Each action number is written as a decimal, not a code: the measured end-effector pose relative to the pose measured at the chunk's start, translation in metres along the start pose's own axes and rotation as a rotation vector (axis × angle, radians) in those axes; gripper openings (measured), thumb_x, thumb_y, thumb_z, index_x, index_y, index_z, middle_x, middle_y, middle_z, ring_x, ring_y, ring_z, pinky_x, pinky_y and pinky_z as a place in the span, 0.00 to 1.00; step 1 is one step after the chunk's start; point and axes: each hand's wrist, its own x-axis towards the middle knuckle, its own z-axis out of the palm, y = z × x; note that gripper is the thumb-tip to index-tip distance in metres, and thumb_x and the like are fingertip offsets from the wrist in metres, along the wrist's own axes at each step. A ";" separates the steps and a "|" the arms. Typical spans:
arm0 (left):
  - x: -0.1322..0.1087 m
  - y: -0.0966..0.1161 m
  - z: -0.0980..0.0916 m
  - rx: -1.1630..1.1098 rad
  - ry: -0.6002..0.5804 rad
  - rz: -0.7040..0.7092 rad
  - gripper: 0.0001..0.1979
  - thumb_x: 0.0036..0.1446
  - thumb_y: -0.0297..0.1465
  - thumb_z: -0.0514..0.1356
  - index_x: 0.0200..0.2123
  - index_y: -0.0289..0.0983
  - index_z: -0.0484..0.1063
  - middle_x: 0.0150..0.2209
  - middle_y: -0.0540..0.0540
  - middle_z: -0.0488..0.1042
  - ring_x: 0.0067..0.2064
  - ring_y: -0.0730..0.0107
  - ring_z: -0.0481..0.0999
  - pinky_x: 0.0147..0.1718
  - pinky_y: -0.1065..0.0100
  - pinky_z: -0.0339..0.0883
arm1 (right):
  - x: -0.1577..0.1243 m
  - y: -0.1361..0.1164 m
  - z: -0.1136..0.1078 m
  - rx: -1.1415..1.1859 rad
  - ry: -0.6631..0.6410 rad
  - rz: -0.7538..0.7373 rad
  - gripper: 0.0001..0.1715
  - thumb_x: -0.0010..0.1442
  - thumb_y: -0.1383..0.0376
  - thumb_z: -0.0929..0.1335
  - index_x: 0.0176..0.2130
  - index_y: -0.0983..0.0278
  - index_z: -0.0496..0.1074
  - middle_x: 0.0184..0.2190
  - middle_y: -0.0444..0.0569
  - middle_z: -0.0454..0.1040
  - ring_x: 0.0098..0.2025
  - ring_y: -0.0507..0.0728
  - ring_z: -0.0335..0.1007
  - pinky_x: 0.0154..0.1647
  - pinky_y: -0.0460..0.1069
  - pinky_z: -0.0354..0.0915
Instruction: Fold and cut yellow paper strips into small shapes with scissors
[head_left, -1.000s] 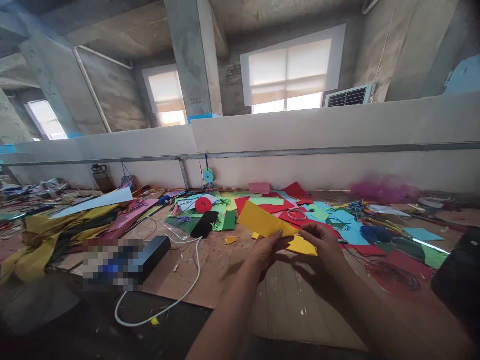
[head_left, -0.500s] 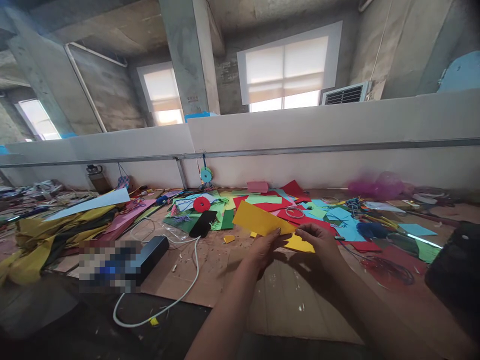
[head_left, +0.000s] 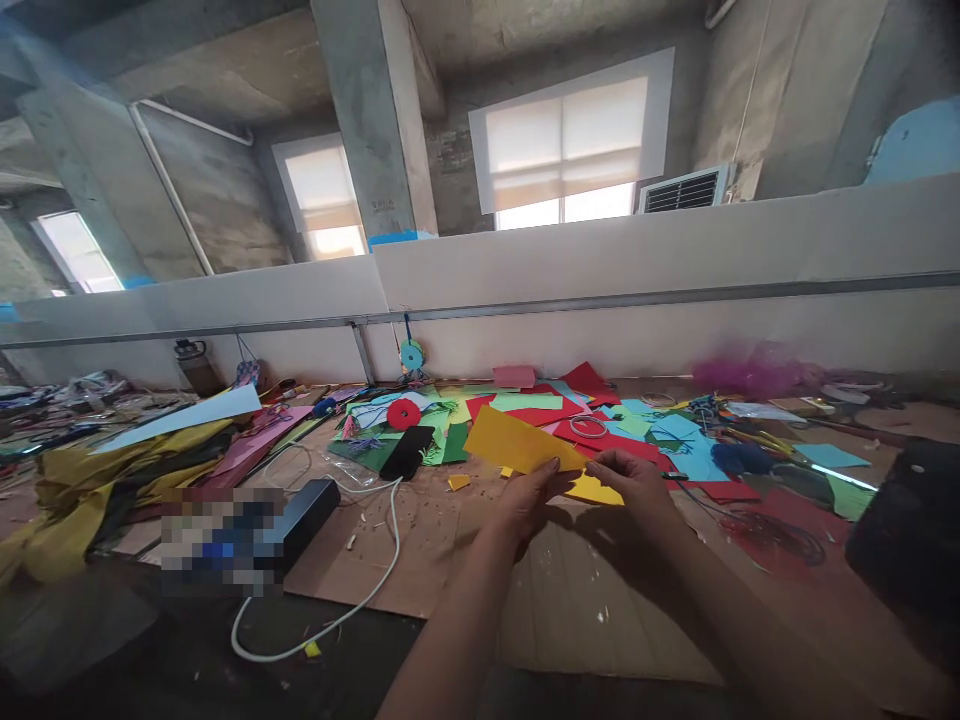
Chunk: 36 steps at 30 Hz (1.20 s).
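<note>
A sheet of yellow paper [head_left: 517, 440] is held up over the table, tilted down to the right. My left hand [head_left: 534, 492] pinches its lower edge, thumb on the near face. At the sheet's right corner, the fingers of my right hand [head_left: 626, 475] are closed together against the paper. Another yellow paper piece [head_left: 596, 488] shows just below and between the hands; whether it touches them I cannot tell. Small yellow scraps [head_left: 459, 482] lie on the cardboard [head_left: 585, 600] to the left of the hands.
Red paper [head_left: 637, 452], light-blue paper [head_left: 694, 455] and green sheets spread behind the hands. A black phone [head_left: 406, 453], a white cable [head_left: 394, 540] and a dark box [head_left: 311, 515] lie to the left. A dark object [head_left: 892, 540] stands at the right edge.
The right hand has shifted slightly left along the sheet's corner. The yellow paper stays in nearly the same place, and the view has tilted a little.
</note>
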 end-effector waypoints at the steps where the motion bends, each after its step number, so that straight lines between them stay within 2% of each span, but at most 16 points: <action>1: 0.000 0.000 0.000 0.006 -0.002 -0.013 0.23 0.50 0.41 0.67 0.46 0.33 0.75 0.45 0.35 0.79 0.48 0.56 0.76 0.44 0.63 0.67 | 0.000 0.000 0.000 -0.005 0.002 -0.003 0.22 0.45 0.47 0.76 0.26 0.63 0.74 0.24 0.44 0.73 0.28 0.55 0.64 0.29 0.50 0.60; 4: -0.001 0.000 0.000 0.026 -0.008 -0.034 0.23 0.51 0.42 0.67 0.46 0.34 0.75 0.45 0.35 0.79 0.49 0.55 0.75 0.43 0.62 0.67 | -0.001 0.000 0.000 -0.018 0.005 -0.015 0.23 0.45 0.46 0.75 0.25 0.63 0.73 0.23 0.44 0.72 0.27 0.55 0.64 0.28 0.49 0.60; 10: 0.000 -0.002 0.000 0.018 -0.005 -0.008 0.21 0.49 0.40 0.68 0.42 0.31 0.76 0.41 0.35 0.80 0.45 0.58 0.78 0.51 0.61 0.64 | -0.003 -0.002 0.002 -0.031 -0.010 -0.025 0.23 0.46 0.46 0.74 0.27 0.62 0.73 0.24 0.44 0.73 0.27 0.55 0.65 0.28 0.49 0.60; 15: -0.002 0.000 0.002 0.034 -0.033 0.003 0.21 0.48 0.37 0.70 0.43 0.33 0.76 0.42 0.36 0.80 0.44 0.59 0.78 0.50 0.59 0.66 | 0.000 0.003 0.000 -0.046 0.018 -0.013 0.25 0.45 0.44 0.74 0.25 0.62 0.73 0.23 0.46 0.74 0.27 0.56 0.67 0.28 0.50 0.61; 18: -0.004 0.002 0.004 0.041 -0.041 0.032 0.19 0.46 0.36 0.71 0.40 0.33 0.76 0.44 0.36 0.79 0.45 0.58 0.78 0.51 0.59 0.66 | 0.001 0.006 -0.001 -0.053 0.029 -0.013 0.24 0.45 0.44 0.74 0.24 0.62 0.72 0.22 0.46 0.74 0.26 0.56 0.66 0.27 0.50 0.61; 23: -0.007 0.004 0.005 0.098 -0.041 -0.018 0.20 0.48 0.38 0.70 0.41 0.33 0.76 0.44 0.34 0.79 0.47 0.54 0.77 0.50 0.56 0.67 | 0.000 0.006 -0.001 -0.054 0.032 -0.014 0.24 0.45 0.44 0.74 0.24 0.62 0.72 0.21 0.46 0.74 0.26 0.56 0.67 0.28 0.50 0.62; 31: -0.005 0.004 0.009 0.110 0.040 0.043 0.19 0.49 0.38 0.69 0.42 0.32 0.76 0.43 0.34 0.79 0.42 0.56 0.79 0.47 0.58 0.69 | 0.000 0.005 0.000 -0.045 0.028 -0.005 0.24 0.45 0.45 0.74 0.24 0.62 0.71 0.21 0.45 0.73 0.26 0.56 0.65 0.27 0.50 0.60; 36: -0.007 0.006 0.011 0.150 0.106 0.036 0.21 0.49 0.38 0.68 0.44 0.32 0.75 0.44 0.35 0.79 0.43 0.56 0.79 0.43 0.61 0.70 | 0.000 0.004 0.000 -0.039 0.003 0.003 0.24 0.45 0.45 0.75 0.24 0.62 0.70 0.22 0.44 0.72 0.26 0.55 0.64 0.28 0.49 0.59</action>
